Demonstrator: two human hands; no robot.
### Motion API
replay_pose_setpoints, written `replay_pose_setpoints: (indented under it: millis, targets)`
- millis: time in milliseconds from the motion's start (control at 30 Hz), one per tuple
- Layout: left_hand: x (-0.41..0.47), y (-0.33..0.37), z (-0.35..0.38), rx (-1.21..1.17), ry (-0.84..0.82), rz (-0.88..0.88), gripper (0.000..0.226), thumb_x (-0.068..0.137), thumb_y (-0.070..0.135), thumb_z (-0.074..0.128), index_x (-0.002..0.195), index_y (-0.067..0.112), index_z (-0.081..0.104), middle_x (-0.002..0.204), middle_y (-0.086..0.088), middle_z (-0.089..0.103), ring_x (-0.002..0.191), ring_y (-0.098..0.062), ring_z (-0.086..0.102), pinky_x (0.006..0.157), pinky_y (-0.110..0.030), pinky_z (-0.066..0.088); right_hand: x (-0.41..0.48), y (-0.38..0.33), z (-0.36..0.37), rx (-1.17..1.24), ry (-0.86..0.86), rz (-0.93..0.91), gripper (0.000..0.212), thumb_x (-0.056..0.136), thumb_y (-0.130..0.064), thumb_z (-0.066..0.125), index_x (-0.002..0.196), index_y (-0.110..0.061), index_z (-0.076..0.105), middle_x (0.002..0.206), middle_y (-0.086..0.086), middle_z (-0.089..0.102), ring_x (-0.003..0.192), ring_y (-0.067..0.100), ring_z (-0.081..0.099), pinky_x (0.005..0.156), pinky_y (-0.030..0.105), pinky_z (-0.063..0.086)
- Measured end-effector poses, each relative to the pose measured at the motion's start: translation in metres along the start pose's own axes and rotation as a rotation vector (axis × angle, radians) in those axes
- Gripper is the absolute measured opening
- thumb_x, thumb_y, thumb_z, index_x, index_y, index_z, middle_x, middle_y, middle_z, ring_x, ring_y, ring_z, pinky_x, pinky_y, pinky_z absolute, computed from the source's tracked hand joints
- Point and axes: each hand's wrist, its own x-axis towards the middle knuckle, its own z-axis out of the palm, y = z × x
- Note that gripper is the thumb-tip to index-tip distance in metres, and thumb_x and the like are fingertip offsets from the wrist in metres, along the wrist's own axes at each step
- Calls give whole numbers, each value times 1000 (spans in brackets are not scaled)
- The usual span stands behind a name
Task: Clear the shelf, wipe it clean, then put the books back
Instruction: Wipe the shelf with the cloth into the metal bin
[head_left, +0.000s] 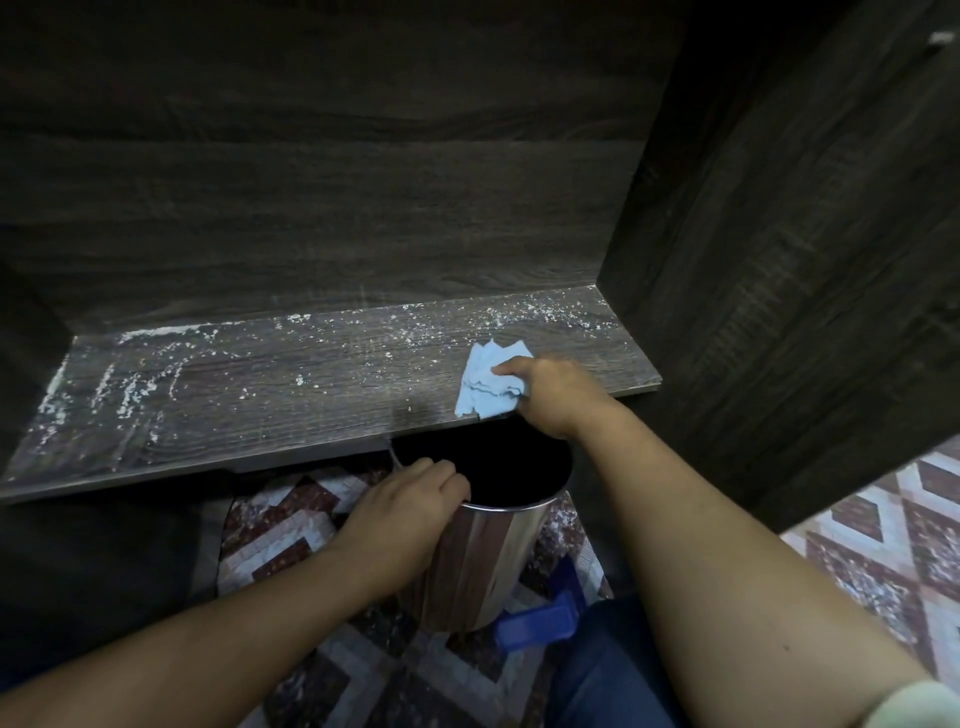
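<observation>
One shelf (291, 384), dark wood-grain, no books on it; white specks and streaks scattered across the board, thickest at the far left corner and along the far edge to the right. One light blue cloth (488, 382), crumpled, lying at the shelf's near edge toward the right, one corner overhanging. Two hands. Right hand (558, 397) presses down on the cloth, fingers curled over its right part and pinning it to the board. Left hand (410, 506) is closed over the left rim of one metal bin (488, 561), held just below the shelf edge under the cloth. Bin interior reads black; contents cannot be made out. Bin's far rim is hidden behind the shelf edge. One blue plastic object (543, 618) near the bin's base, partly covered; cannot tell what it is. Patterned tile floor (291, 525) below. Right side panel (779, 260) cut off at the top.
</observation>
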Motion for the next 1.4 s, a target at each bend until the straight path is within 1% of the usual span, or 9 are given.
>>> replay_pose_setpoints:
  millis: [167, 267, 433, 533, 667, 867, 1067, 1233, 1400]
  targets:
    - [0, 1, 2, 10, -14, 5, 40, 52, 4, 84, 79, 18, 58, 76, 2, 52, 68, -17, 52, 52, -28, 48, -13, -5, -22, 142, -162, 3, 51, 86, -11, 54, 128, -39, 58, 136, 3, 55, 108, 21, 56, 83, 22, 40]
    - [0, 1, 2, 21, -20, 8, 42, 50, 5, 85, 79, 19, 59, 76, 3, 52, 67, -16, 52, 52, -27, 47, -21, 0, -35, 200, -118, -9, 49, 87, -12, 55, 129, -38, 58, 130, 0, 59, 93, 15, 55, 78, 20, 40]
    - [0, 0, 4, 32, -31, 4, 44, 49, 8, 86, 81, 21, 59, 77, 4, 52, 68, -16, 53, 52, -26, 47, -11, 8, -21, 85, 211, -23, 60, 90, -12, 50, 142, -40, 41, 145, 4, 46, 127, 28, 46, 103, 38, 41]
    - [-1, -1, 7, 31, -25, 6, 41, 53, 7, 83, 81, 21, 58, 78, 4, 52, 70, -17, 53, 55, -28, 49, -1, 9, -1, -61, 162, 16, 65, 93, -14, 45, 149, -40, 25, 153, 5, 33, 136, 32, 31, 109, 46, 28]
    - [-2, 0, 7, 28, -22, 6, 39, 54, 8, 83, 80, 21, 56, 78, 4, 51, 70, -17, 54, 55, -28, 49, 7, 5, 17, -106, 41, 25, 58, 97, -50, 43, 149, -35, 23, 158, 7, 20, 141, 35, 21, 111, 53, 20]
    - [-2, 0, 7, 44, -34, 4, 44, 48, 9, 85, 79, 21, 56, 77, 4, 51, 70, -16, 54, 53, -28, 49, 4, -12, 5, -54, 64, -79, 36, 88, -35, 63, 117, -23, 45, 125, 10, 52, 114, 33, 50, 91, 41, 41]
    - [-4, 2, 6, 27, -28, 12, 46, 48, 7, 85, 78, 21, 54, 76, 4, 50, 69, -16, 52, 50, -28, 48, -13, -24, -11, -45, -64, -174, 25, 82, -15, 63, 98, -25, 46, 96, -3, 50, 91, 23, 50, 69, 29, 33]
    - [-4, 2, 3, 14, -15, 20, 45, 49, 6, 85, 79, 20, 54, 76, 4, 50, 68, -16, 51, 49, -27, 47, -16, -15, -18, 161, 112, -105, 42, 84, -20, 65, 117, -24, 40, 111, 6, 56, 98, 29, 56, 71, 34, 39]
    - [-4, 3, 2, 18, -27, 18, 43, 50, 10, 85, 79, 22, 56, 77, 6, 51, 69, -14, 52, 52, -25, 45, 1, 2, 1, 19, 204, 56, 73, 88, -23, 62, 149, -31, 24, 142, 15, 38, 126, 36, 40, 101, 47, 37]
